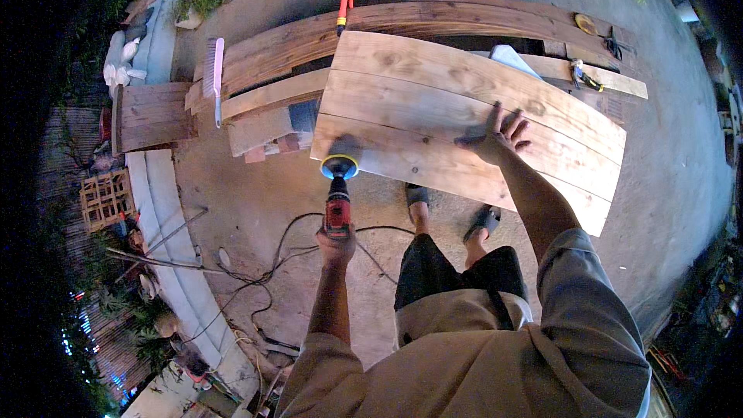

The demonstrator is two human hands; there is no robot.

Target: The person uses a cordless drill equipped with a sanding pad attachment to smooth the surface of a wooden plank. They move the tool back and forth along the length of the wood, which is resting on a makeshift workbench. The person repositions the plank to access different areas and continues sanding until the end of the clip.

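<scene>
My left hand (335, 248) is wrapped round the grip of a red and black power drill (338, 214). Fitted to the drill's nose is a round sanding pad (339, 167) with a yellow rim and a blue body, at the near left corner of a wooden panel (410, 97). Whether the pad touches the wood I cannot tell. The panel is made of several pale boards with knots and lies slanted in front of me. Fingers spread, my right hand (499, 141) rests on the panel's surface, right of its middle.
Darker planks (271, 48) lie beyond the panel, carrying a pink-handled brush (217, 77), an orange-red tool (345, 6), a tape measure (586, 25) and a hand tool (586, 76). A black cable (271, 272) winds over the concrete floor. A wooden crate (107, 200) stands at left.
</scene>
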